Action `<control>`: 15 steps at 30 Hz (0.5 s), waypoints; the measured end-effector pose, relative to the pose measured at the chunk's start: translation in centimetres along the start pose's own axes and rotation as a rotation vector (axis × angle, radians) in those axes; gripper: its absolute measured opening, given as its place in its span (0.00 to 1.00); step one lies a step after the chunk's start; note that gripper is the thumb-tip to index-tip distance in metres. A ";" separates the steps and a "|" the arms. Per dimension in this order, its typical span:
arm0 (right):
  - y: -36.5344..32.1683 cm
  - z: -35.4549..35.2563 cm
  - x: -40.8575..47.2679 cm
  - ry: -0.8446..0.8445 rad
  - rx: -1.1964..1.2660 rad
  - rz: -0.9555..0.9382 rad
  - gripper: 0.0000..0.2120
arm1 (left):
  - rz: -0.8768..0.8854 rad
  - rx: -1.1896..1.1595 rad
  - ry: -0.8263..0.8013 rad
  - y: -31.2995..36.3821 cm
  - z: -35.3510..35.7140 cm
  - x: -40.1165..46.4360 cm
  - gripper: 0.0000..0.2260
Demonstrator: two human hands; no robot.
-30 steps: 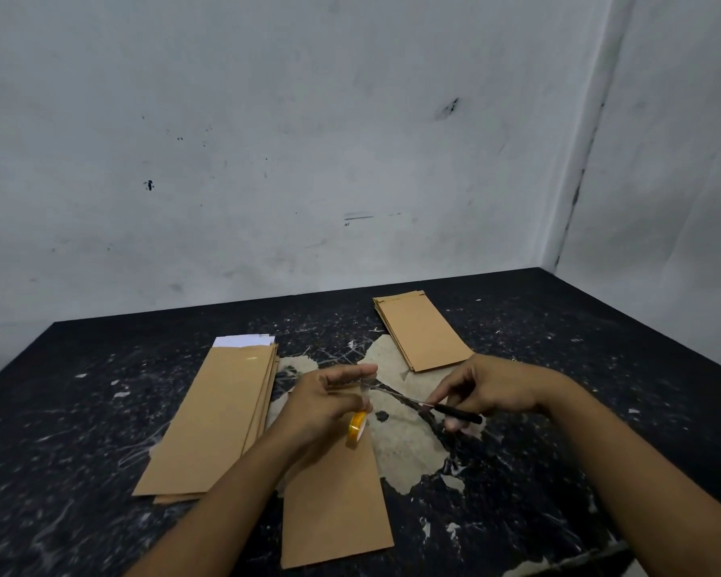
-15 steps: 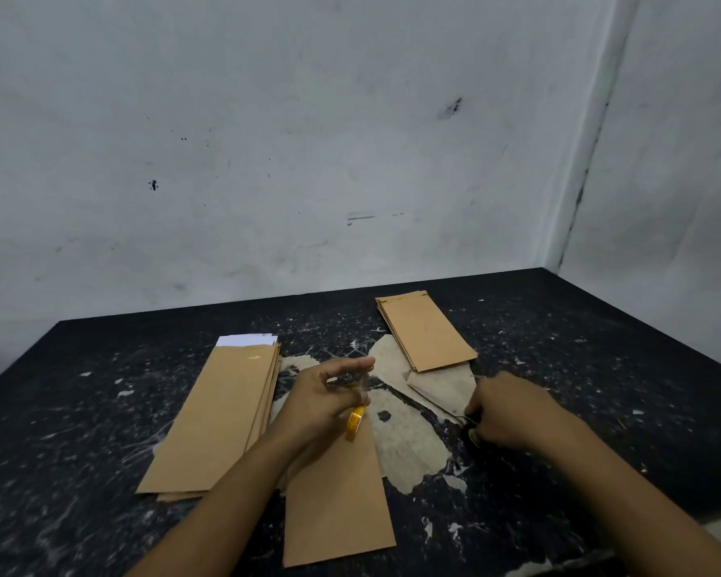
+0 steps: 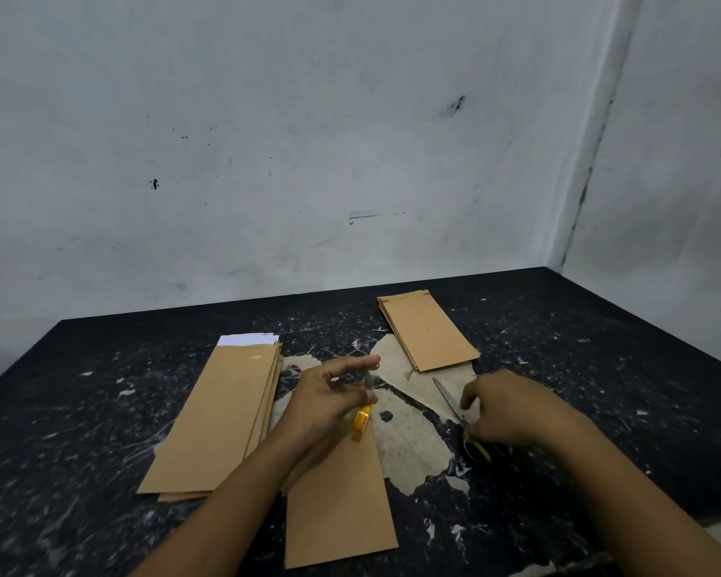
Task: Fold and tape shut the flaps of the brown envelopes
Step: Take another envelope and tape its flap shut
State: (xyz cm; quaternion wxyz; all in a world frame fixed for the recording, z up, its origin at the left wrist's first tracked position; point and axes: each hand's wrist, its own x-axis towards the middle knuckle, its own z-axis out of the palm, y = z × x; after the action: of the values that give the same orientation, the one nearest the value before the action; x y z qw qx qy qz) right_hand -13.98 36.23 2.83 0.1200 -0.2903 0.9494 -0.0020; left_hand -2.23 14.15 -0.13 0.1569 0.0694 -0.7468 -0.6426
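One envelope (image 3: 338, 501) lies lower centre, long axis toward me, directly under my left hand (image 3: 329, 399) pinching the tape roll (image 3: 361, 422); my right hand (image 3: 513, 412), loosely curled, rests on the scissors (image 3: 454, 403).

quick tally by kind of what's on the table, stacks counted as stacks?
Envelope stacks: 2, the left stack and the far stack
Single envelope: 1
Tape roll: 1
Scissors: 1
Total: 5

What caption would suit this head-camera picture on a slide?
Left hand holds a yellow tape roll over a brown envelope; right hand rests on scissors.
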 end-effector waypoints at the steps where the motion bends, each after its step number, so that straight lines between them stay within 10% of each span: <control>1: -0.3 0.0 0.0 0.014 0.079 -0.055 0.22 | 0.010 -0.007 0.001 -0.1 0.1 0.0 0.21; 10: -6.5 4.3 1.0 0.125 0.937 -0.284 0.11 | 0.072 -0.043 0.049 -0.7 0.9 0.0 0.21; 15: -7.2 4.5 1.4 0.312 0.895 -0.217 0.12 | 0.116 -0.010 0.241 -0.7 1.8 0.2 0.21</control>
State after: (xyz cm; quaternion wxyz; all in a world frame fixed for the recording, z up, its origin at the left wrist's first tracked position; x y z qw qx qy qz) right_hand -10.10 29.76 -1.34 0.0885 -0.3037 0.8262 -0.4661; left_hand -3.10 15.65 -1.01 0.2827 0.1018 -0.7222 -0.6230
